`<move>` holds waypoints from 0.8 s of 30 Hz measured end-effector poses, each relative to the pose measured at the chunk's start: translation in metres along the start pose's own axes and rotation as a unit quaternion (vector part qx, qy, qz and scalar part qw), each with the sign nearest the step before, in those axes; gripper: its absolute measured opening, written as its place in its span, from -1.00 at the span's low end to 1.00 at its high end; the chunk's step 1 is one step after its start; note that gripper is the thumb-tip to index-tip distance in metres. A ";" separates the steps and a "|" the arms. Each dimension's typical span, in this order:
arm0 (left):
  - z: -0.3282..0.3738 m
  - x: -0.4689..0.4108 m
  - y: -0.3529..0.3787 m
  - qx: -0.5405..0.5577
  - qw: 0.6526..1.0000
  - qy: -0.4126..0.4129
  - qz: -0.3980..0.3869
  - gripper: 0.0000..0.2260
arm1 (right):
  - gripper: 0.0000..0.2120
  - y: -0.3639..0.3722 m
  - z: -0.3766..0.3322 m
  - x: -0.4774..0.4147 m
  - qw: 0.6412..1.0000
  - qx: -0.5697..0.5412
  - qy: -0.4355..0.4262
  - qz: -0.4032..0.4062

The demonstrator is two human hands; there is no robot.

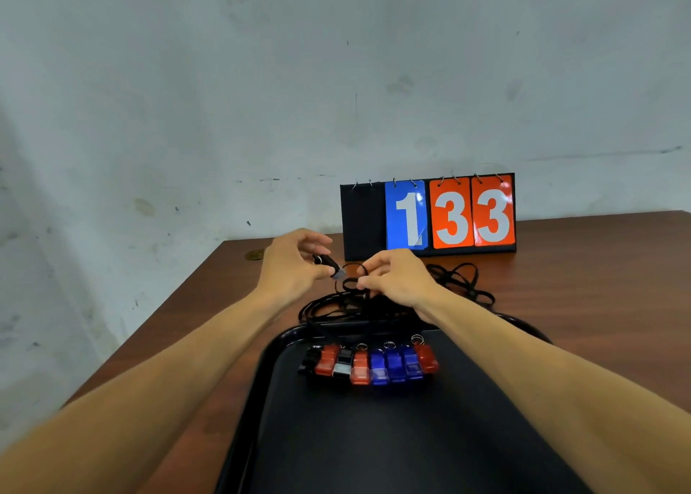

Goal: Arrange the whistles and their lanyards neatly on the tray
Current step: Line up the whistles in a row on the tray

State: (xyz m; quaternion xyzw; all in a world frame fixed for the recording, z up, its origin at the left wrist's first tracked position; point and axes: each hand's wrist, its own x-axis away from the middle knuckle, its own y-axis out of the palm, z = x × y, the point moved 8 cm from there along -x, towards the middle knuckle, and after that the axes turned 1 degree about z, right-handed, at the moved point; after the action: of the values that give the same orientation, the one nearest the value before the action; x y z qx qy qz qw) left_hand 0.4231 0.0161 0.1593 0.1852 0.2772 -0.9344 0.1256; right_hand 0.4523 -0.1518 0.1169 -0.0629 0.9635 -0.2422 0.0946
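Left hand [295,269] pinches black whistle [331,268], mouthpiece toward right hand [398,280] pinching lanyard [347,282].

Brown wooden table [598,288] carries a black tray [374,437], tangled black lanyards [460,280] (beyond the tray) and a flip scoreboard [430,216].

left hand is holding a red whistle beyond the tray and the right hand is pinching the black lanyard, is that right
Not quite. The head view shows the whistle in the left hand is black with a grey tip, not red. The rest stands: it is held beyond the tray, and the right hand pinches the black lanyard.
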 end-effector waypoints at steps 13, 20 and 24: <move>0.036 0.015 -0.003 0.095 0.989 -0.052 -0.101 -0.47 | -0.48 -0.027 -0.071 0.052 0.963 0.132 -0.231 -0.045; 0.064 0.042 0.017 0.080 0.979 -0.066 -0.173 -0.26 | -0.49 -0.045 -0.079 0.100 0.934 0.200 -0.295 -0.037; 0.082 0.057 0.038 0.070 0.975 -0.045 -0.205 -0.20 | -0.43 -0.057 -0.067 0.118 0.924 0.244 -0.291 -0.043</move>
State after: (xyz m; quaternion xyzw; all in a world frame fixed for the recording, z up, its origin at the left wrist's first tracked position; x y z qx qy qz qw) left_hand 0.3619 -0.0689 0.1817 0.0905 0.2369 -0.9648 -0.0698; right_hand 0.3275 -0.1913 0.1840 -0.1467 0.8010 -0.4445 0.3732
